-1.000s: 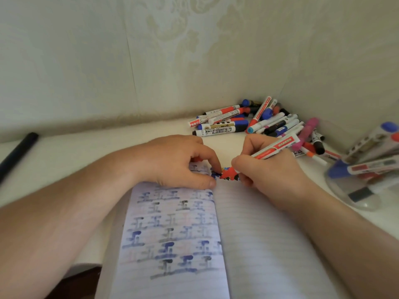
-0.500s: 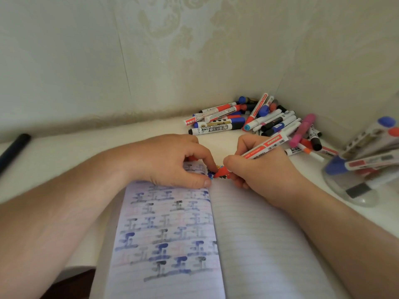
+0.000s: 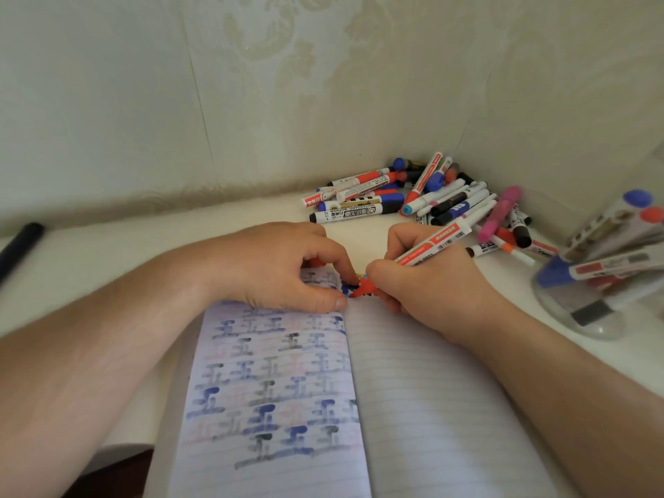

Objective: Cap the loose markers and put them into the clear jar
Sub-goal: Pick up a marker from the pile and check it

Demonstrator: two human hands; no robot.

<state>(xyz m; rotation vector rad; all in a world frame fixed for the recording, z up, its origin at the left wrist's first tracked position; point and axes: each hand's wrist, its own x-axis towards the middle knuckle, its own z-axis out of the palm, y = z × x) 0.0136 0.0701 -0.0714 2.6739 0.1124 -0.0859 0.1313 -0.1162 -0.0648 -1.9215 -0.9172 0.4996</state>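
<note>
Pressing down the open notebook [image 3: 280,382] at six o'clock, the left hand [image 3: 287,271], fingers curled, seems to hide a red cap, while the right hand [image 3: 424,289] pinches the uncapped red marker [image 3: 431,244] testing its tip, so capping comes next, then the clear jar [image 3: 589,314] at three o'clock, beyond the loose markers [image 3: 413,195] on the counter [image 3: 107,260].

Open lined notebook [image 3: 413,407] on white desk [image 3: 90,274]; patterned wallpaper [image 3: 251,84].

"WHITEBOARD MARKER" on black-capped marker [image 3: 354,213], upside down
</note>
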